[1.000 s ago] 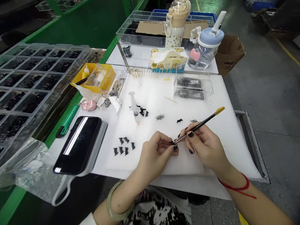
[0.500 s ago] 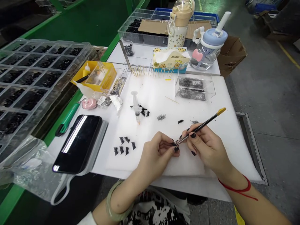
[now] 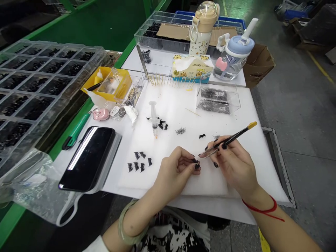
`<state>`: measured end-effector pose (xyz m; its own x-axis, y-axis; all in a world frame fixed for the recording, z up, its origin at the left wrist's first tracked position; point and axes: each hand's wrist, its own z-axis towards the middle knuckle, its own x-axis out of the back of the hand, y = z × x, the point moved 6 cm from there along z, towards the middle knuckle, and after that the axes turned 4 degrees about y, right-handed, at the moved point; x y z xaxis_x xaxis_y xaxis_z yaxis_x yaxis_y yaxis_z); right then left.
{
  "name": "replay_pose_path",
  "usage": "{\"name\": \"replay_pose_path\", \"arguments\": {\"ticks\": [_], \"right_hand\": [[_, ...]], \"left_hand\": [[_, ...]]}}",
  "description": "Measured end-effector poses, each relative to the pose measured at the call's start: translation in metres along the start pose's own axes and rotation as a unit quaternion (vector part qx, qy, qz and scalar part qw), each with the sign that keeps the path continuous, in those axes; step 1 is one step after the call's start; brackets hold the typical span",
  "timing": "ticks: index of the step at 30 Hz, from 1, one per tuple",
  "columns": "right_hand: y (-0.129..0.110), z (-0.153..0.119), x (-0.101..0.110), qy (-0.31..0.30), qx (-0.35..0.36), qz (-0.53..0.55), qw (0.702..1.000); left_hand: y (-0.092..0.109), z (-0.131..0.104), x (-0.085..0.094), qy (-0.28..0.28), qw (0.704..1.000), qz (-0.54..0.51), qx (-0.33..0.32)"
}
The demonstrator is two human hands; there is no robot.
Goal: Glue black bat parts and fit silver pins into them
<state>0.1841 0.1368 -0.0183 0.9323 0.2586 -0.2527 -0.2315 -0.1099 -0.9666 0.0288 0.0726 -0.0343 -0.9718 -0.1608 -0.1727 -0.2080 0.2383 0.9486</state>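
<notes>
My left hand (image 3: 176,170) is closed, with thumb and fingertips pinching a small black piece (image 3: 194,161) that is mostly hidden by the fingers. In my right hand (image 3: 233,161) is a pair of black tweezers (image 3: 237,134) with a yellow end, their thin metal tips pointing left, a little apart from the left fingertips. Beyond the hands, a single black bat-shaped piece (image 3: 202,136) lies on the white foam sheet (image 3: 170,187). Several similar black pieces (image 3: 136,166) are laid out to the left of my left hand. Small heaps of silvery bits (image 3: 180,131) lie further up.
A clear syringe (image 3: 153,119) stands on the foam by more black pieces. To the left are a phone (image 3: 88,157), a green cutter (image 3: 77,131) and a yellow box (image 3: 123,84). Toothpicks, a tissue box (image 3: 193,68), a clear container (image 3: 217,99) and two bottles line the back.
My right hand has drawn slightly right, and the tweezer tips have come away from the left fingertips and spread apart. My left hand has stayed nearly still.
</notes>
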Motion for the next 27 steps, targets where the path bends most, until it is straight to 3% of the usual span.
{"name": "replay_pose_path", "arguments": {"ticks": [6, 10, 16, 22, 23, 25, 26, 27], "right_hand": [[-0.016, -0.002, -0.001, -0.037, 0.083, -0.009, 0.996], [-0.026, -0.014, -0.005, -0.078, 0.172, -0.111, 0.976], [-0.036, -0.034, -0.026, -0.196, 0.328, -0.253, 0.889], [-0.037, -0.041, -0.037, -0.217, 0.369, -0.294, 0.855], [-0.036, -0.041, -0.037, -0.215, 0.37, -0.304, 0.851], [-0.034, -0.037, -0.033, -0.197, 0.368, -0.328, 0.848], [-0.034, -0.033, -0.029, -0.178, 0.367, -0.341, 0.847], [-0.033, -0.029, -0.024, -0.152, 0.364, -0.355, 0.847]], "left_hand": [[0.005, -0.005, 0.001, -0.024, 0.996, -0.042, -0.081], [0.007, -0.01, -0.003, -0.078, 0.986, -0.076, -0.127], [0.008, -0.016, -0.011, -0.17, 0.976, -0.099, -0.097], [0.003, -0.035, -0.006, -0.192, 0.978, -0.065, -0.049], [0.004, -0.039, 0.0, -0.183, 0.981, -0.043, -0.055], [0.01, -0.048, 0.027, -0.106, 0.987, 0.068, -0.102], [0.02, -0.052, 0.05, 0.004, 0.966, 0.2, -0.162], [0.032, -0.06, 0.075, 0.133, 0.905, 0.343, -0.214]]}}
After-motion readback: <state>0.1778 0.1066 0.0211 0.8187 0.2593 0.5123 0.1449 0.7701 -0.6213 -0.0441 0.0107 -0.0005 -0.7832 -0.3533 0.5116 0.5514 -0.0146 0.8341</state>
